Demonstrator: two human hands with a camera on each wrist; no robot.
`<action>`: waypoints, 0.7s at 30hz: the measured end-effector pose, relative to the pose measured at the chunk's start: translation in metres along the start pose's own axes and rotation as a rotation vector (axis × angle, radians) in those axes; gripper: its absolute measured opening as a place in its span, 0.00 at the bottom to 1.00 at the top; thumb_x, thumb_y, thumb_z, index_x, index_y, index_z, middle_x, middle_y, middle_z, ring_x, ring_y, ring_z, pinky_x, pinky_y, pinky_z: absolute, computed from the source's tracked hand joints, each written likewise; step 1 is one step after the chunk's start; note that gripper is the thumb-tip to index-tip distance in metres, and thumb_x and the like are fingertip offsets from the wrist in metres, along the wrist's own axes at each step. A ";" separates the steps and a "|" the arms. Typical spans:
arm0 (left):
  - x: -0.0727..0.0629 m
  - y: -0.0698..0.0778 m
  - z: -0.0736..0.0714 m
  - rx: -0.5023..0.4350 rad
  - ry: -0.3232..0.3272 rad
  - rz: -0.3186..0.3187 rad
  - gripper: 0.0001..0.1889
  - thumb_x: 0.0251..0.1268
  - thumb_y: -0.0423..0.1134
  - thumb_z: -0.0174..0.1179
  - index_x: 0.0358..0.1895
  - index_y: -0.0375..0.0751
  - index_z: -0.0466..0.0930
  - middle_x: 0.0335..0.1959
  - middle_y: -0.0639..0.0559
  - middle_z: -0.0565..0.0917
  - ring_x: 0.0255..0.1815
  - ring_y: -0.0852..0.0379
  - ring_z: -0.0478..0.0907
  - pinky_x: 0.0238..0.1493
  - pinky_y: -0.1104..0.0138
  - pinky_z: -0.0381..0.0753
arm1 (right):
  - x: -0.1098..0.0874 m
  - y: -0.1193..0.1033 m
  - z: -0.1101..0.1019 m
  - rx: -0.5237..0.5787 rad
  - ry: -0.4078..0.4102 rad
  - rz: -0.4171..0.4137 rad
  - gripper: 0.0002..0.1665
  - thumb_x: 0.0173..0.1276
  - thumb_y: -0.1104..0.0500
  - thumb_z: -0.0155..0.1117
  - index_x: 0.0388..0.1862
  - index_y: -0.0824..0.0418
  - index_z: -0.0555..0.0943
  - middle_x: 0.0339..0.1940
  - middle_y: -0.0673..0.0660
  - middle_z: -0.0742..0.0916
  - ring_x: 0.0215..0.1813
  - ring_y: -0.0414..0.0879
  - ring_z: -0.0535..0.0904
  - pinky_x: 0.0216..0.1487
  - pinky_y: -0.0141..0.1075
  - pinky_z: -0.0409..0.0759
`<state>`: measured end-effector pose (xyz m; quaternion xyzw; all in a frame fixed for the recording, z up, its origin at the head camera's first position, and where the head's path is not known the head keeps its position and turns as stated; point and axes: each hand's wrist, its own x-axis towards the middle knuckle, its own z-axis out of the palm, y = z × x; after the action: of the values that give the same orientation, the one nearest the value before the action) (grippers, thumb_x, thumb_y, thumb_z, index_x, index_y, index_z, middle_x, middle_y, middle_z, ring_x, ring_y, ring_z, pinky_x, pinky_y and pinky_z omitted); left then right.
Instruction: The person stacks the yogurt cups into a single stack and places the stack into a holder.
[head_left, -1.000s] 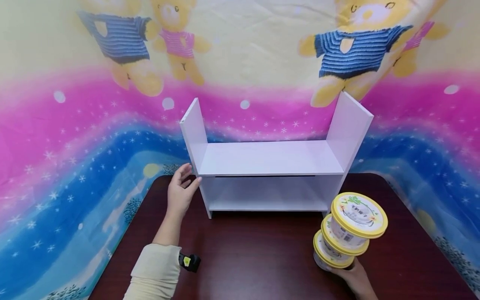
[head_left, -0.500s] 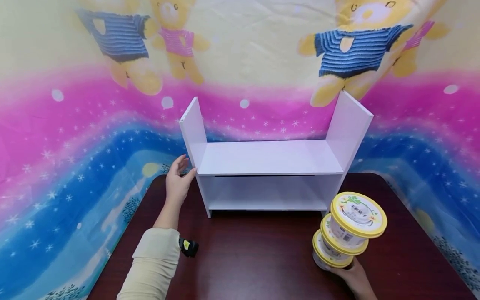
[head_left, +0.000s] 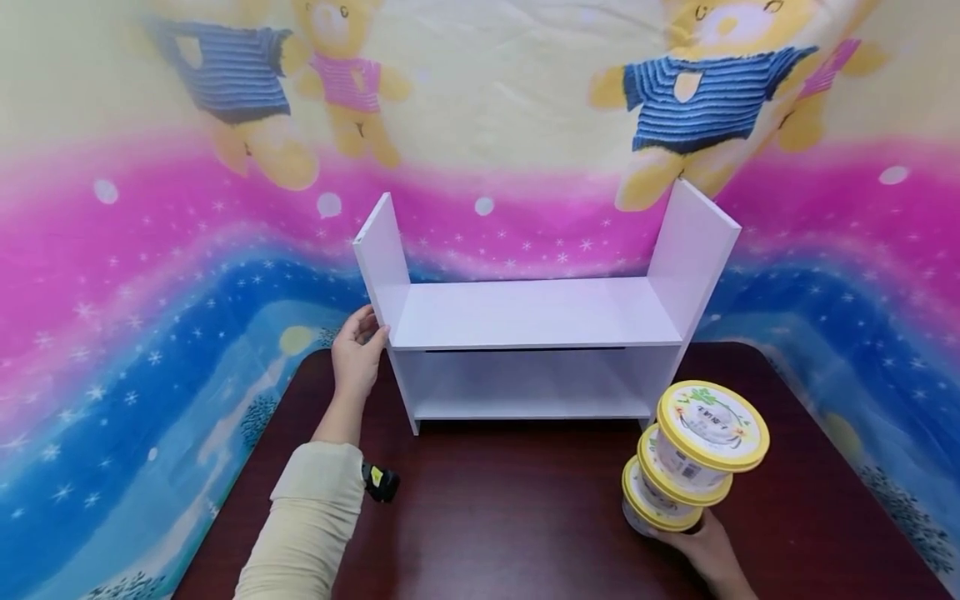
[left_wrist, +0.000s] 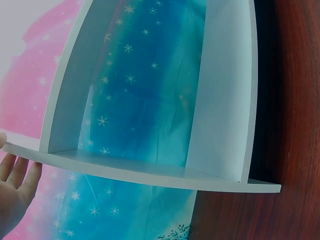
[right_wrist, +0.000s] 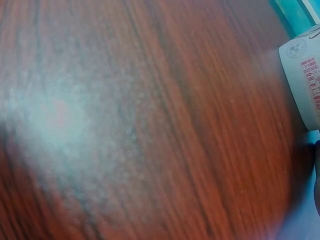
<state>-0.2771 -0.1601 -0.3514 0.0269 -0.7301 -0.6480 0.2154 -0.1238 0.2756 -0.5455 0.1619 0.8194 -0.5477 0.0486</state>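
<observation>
A white two-tier shelf [head_left: 536, 312] stands at the table's far side. My left hand [head_left: 356, 354] grips its left side panel near the middle board, thumb at the front edge and fingers against the outer face. In the left wrist view, the fingers [left_wrist: 26, 181] lie along the panel's outside. At the right, three round white tubs with yellow lids [head_left: 712, 427] are stacked, leaning a little. My right hand [head_left: 708, 546] holds the stack low down, round the bottom tub [head_left: 637, 508]; most fingers are hidden. The right wrist view catches only part of a printed tub [right_wrist: 302, 75].
The dark red-brown table [head_left: 510, 517] lies under everything. A patterned cloth with teddy bears [head_left: 480, 100] hangs behind and at both sides. Tall side panels [head_left: 693, 258] rise above the shelf's middle board.
My left hand has moved up slightly and closed in on the shelf's side panel. The tubs and right hand keep nearly the same place; the view shifts slightly.
</observation>
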 end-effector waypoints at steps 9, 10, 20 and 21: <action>0.004 -0.003 0.000 0.027 0.008 -0.012 0.21 0.56 0.32 0.56 0.56 0.41 0.69 0.49 0.44 0.73 0.50 0.53 0.70 0.47 0.61 0.70 | -0.002 0.000 0.000 -0.040 0.045 -0.025 0.50 0.42 0.50 0.72 0.60 0.64 0.56 0.55 0.64 0.69 0.49 0.47 0.68 0.45 0.38 0.67; 0.004 -0.003 0.000 0.029 0.009 -0.008 0.21 0.56 0.32 0.56 0.56 0.42 0.69 0.49 0.44 0.73 0.49 0.53 0.70 0.47 0.61 0.70 | -0.002 0.000 0.001 -0.041 0.048 -0.027 0.50 0.42 0.50 0.72 0.60 0.65 0.56 0.55 0.64 0.69 0.48 0.45 0.68 0.45 0.37 0.67; 0.002 -0.003 0.000 0.013 0.010 0.004 0.21 0.55 0.32 0.57 0.55 0.42 0.70 0.48 0.45 0.74 0.48 0.54 0.71 0.46 0.61 0.71 | -0.003 0.000 0.003 -0.016 0.072 -0.031 0.50 0.42 0.50 0.72 0.60 0.64 0.56 0.56 0.63 0.69 0.43 0.33 0.66 0.45 0.34 0.66; 0.002 -0.003 0.000 0.011 0.009 0.005 0.21 0.55 0.32 0.57 0.55 0.42 0.70 0.48 0.45 0.74 0.48 0.54 0.71 0.46 0.61 0.71 | -0.003 0.000 0.003 -0.017 0.078 -0.031 0.50 0.42 0.50 0.72 0.60 0.64 0.56 0.56 0.63 0.69 0.43 0.32 0.66 0.45 0.33 0.66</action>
<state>-0.2800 -0.1613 -0.3536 0.0293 -0.7328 -0.6432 0.2202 -0.1211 0.2718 -0.5457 0.1702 0.8278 -0.5345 0.0096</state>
